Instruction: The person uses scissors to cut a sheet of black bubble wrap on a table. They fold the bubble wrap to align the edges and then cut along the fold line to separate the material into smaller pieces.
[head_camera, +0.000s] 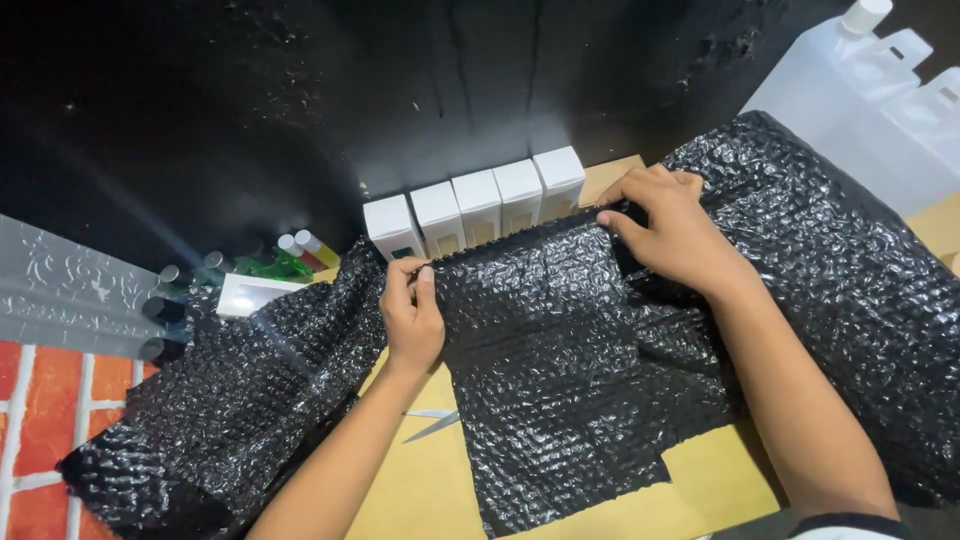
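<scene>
A large sheet of black bubble wrap (560, 360) lies spread over a tan work surface (420, 490). My left hand (412, 310) pinches its upper edge near the middle. My right hand (665, 225) grips the same edge further right. Between the hands the edge is pulled straight. More of the black wrap bunches to the left (230, 400) and drapes to the right (850, 260). A row of several small white boxes (480, 205) stands just behind the held edge.
Scissors (432, 420) lie partly under the wrap near my left forearm. Several small bottles with coloured contents (290, 255) and a flat white box (245, 293) sit at the left. White plastic jugs (880, 80) stand at the top right. A black wall is behind.
</scene>
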